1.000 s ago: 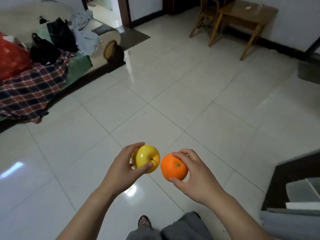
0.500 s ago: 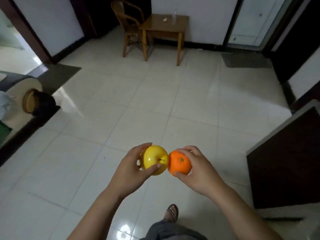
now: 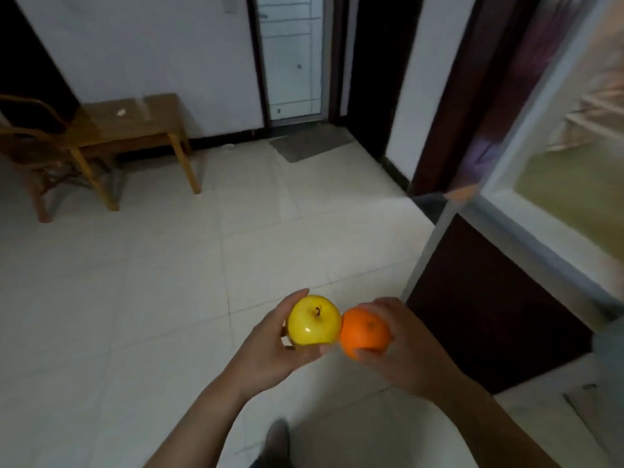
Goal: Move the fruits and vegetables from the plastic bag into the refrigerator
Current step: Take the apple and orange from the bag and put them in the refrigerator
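Observation:
My left hand [image 3: 270, 349] grips a shiny yellow apple [image 3: 314, 320], stem up, low in the middle of the view. Right beside it my right hand [image 3: 405, 346] holds an orange [image 3: 363, 332]; the two fruits touch. Both are held above the pale tiled floor. A dark brown panel with a grey metal edge [image 3: 479, 298] stands just right of my right hand; I cannot tell whether it belongs to the refrigerator. The plastic bag is out of view.
A wooden table [image 3: 135, 126] and a wooden chair [image 3: 30, 146] stand at the far left by the wall. A white door [image 3: 292, 55] with a grey mat [image 3: 310, 141] before it lies straight ahead. A blurred glass-framed surface [image 3: 574, 184] fills the right side.
The view has swung to the right: the sofa with clothes has left the frame and the dark panel has come close on the right. Both hands keep their fruits, now touching.

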The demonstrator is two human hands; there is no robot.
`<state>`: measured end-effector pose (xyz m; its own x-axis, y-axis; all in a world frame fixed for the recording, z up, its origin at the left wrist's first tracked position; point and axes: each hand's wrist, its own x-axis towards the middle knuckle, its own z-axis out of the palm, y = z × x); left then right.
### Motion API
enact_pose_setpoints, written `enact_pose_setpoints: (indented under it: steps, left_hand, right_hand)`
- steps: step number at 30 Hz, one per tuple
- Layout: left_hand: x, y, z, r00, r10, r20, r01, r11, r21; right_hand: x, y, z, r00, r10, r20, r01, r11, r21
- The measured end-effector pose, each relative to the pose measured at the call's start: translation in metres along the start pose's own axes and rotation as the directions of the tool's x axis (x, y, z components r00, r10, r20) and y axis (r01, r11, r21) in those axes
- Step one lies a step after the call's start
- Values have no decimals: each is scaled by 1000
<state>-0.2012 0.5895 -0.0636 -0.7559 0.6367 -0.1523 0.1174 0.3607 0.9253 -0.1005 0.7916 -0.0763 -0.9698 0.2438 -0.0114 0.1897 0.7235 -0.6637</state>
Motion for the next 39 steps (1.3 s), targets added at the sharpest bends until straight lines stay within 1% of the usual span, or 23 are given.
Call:
enact_pose_setpoints:
  steps: [2,5,8,11,14,16,18,20,24,28,30,32,35,37,39]
  left_hand:
    - [55,12,-10,991,53,119,-54,999,5]
    - [134,41,-14,963,81,257,-68,996,-58]
    - [202,74,8,930,133,342,-117,991,-66]
    - [251,113,52,888,246,388,-242,968,-61]
    - [291,159,97,814,315,489,-308,946,-96]
    - [313,189,125,740,382,553,-366,919,-145]
    - [336,216,152,671,453,587,-442,880,-174]
    - [361,239,177,636,472,610,-463,866,-187]
    - [410,286,222,602,480,638,-440,866,-237]
    - [457,336,254,560,558,613,-484,820,-304]
    - [478,364,267,544,600,587,-546,784,-296]
    - [495,393,279,498,650,574,-580,742,-337]
    - [516,437,295,397,712,579,-571,686,-451]
    - [526,464,304,359,736,574,-567,661,-492]
    - [533,483,311,332,757,563,-559,639,-529]
  right_hand:
    - [25,3,-18,993,87,-82,-85,996,17]
    - [54,4,-54,955,173,-241,-166,985,47]
    - [62,13,-90,897,250,-365,-264,964,13]
    - [50,32,-124,818,305,-488,-337,941,22]
    - [31,54,-161,726,339,-598,-404,914,28]
    - [22,74,-188,678,352,-645,-452,892,12]
    - [20,97,-218,640,356,-681,-496,868,-11]
    - [26,121,-251,599,342,-724,-514,857,-20]
    - [51,164,-314,539,307,-784,-529,848,-31]
    - [75,198,-372,520,190,-833,-445,893,-73]
    - [86,206,-399,477,145,-867,-423,903,-81]
    - [95,210,-426,433,99,-896,-412,906,-99]
    - [104,207,-463,356,28,-934,-437,888,-140]
    - [106,201,-484,305,-12,-952,-468,869,-161]
    - [105,196,-496,263,-5,-965,-503,853,-142]
